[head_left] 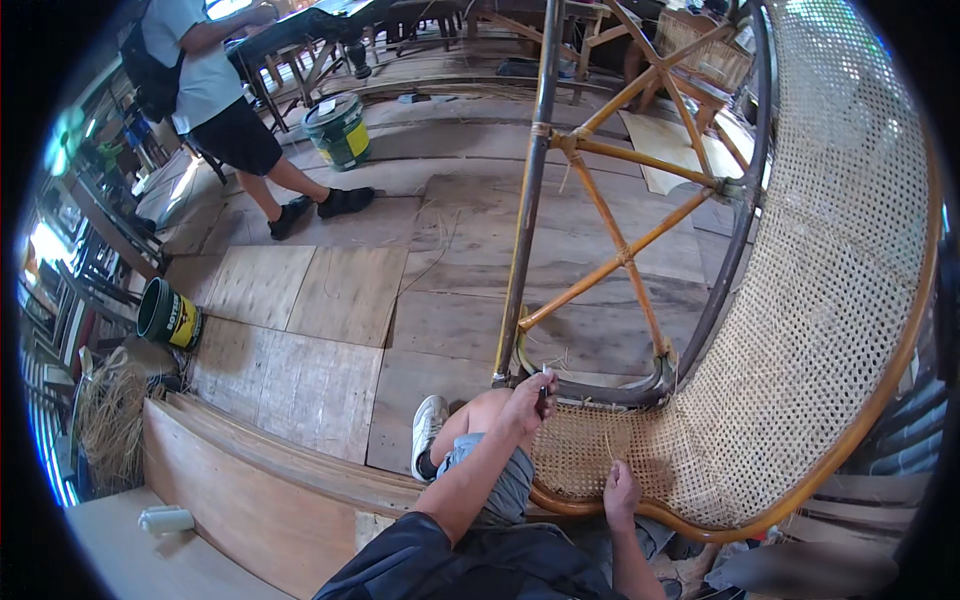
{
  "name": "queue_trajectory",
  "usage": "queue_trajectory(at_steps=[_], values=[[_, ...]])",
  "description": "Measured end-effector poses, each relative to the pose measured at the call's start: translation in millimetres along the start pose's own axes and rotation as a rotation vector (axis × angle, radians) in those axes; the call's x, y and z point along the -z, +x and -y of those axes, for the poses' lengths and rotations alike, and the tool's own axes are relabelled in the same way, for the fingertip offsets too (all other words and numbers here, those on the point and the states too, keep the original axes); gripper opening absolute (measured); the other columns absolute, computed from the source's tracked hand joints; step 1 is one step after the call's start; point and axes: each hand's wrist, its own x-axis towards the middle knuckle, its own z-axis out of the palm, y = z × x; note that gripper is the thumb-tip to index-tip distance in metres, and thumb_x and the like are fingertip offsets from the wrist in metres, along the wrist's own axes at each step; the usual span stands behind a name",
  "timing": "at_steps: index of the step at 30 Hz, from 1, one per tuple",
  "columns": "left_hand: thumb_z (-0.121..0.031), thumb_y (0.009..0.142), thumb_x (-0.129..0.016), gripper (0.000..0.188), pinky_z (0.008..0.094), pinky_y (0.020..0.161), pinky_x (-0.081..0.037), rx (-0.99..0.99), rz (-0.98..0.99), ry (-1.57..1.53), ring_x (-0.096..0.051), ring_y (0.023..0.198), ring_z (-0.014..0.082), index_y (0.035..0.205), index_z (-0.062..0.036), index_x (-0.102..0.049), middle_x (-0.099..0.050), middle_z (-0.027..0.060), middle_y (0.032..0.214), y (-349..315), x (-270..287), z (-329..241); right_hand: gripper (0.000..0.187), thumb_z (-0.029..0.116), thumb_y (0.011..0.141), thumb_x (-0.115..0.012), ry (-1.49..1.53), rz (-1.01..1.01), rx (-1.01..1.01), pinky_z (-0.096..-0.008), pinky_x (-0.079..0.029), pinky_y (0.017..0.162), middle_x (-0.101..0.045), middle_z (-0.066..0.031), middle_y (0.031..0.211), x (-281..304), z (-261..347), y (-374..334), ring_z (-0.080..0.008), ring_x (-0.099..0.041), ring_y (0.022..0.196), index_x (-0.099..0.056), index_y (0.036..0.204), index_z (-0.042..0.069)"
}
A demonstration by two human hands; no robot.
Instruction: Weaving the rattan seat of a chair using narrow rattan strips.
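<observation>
Head view: a large rattan chair [800, 330] lies tipped toward the seated person, its woven cane panel [620, 460] within reach. The left hand [530, 395] pinches a small dark tool [543, 393] at the rim; the right hand [620, 490] presses flat on the weave, steadying it.

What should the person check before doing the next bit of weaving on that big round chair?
1. Left hand has a firm hold on the small dark tool at the woven panel's edge: ok.
2. Right hand rests on the woven cane panel to steady it: ok.
3. Chair frame stands propped on the wooden floor: ok.
4. Loose cane strand ready under the hands: cannot tell, too small.
5. Person standing by the green bucket is well away from the work: ok.
</observation>
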Motion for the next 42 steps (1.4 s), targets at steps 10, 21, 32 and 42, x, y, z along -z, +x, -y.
queue_trajectory(at_steps=[10, 21, 32, 42], values=[[-0.061, 0.088, -0.033, 0.058, 0.0212, 0.041, -0.031, 0.049, 0.420, -0.105, -0.037, 0.046, 0.0082, 0.103, -0.0100, -0.056, -0.043, -0.0011, 0.065, -84.6, -90.0, -21.4, 0.015, 0.016, 0.085, -0.050, -0.026, 0.030, 0.031, -0.0442, -0.045, 0.056, -0.060, -0.0152, 0.074, 5.5, 9.0, 3.2, -0.0353, -0.059, 0.066, -0.059, 0.092, 0.007], [-0.035, 0.092, -0.046, 0.037, 0.0330, 0.055, -0.043, -0.738, 1.432, 0.179, -0.052, 0.064, 0.0196, 0.091, -0.0007, -0.059, -0.054, 0.0113, 0.084, -228.9, -237.3, -70.2, 0.011, 0.016, 0.083, -0.052, 0.027, -0.040, 0.000, -0.0436, -0.046, 0.057, -0.060, -0.0156, 0.072, 2.8, 5.5, 3.5, -0.0354, -0.059, 0.065, -0.058, 0.090, 0.009], [-0.041, 0.092, -0.043, 0.047, 0.0316, 0.057, -0.044, -0.775, 1.338, 0.001, -0.053, 0.066, 0.0196, 0.092, 0.0026, -0.060, -0.057, 0.0111, 0.083, -226.8, -247.1, -57.8, 0.009, 0.016, 0.084, -0.054, -0.004, -0.010, -0.041, -0.0428, -0.046, 0.056, -0.060, -0.0149, 0.070, 5.7, 2.9, 0.9, -0.0355, -0.059, 0.064, -0.059, 0.087, 0.009], [-0.044, 0.092, -0.039, 0.052, 0.0262, 0.056, -0.041, -0.832, 1.017, 0.069, -0.050, 0.063, 0.0147, 0.097, 0.0040, -0.059, -0.059, 0.0090, 0.082, -218.5, -235.9, -56.0, 0.010, 0.015, 0.085, -0.051, 0.064, -0.068, 0.007, -0.0439, -0.045, 0.055, -0.060, -0.0158, 0.071, 4.3, 2.3, 2.9, -0.0358, -0.059, 0.064, -0.059, 0.088, 0.009]])
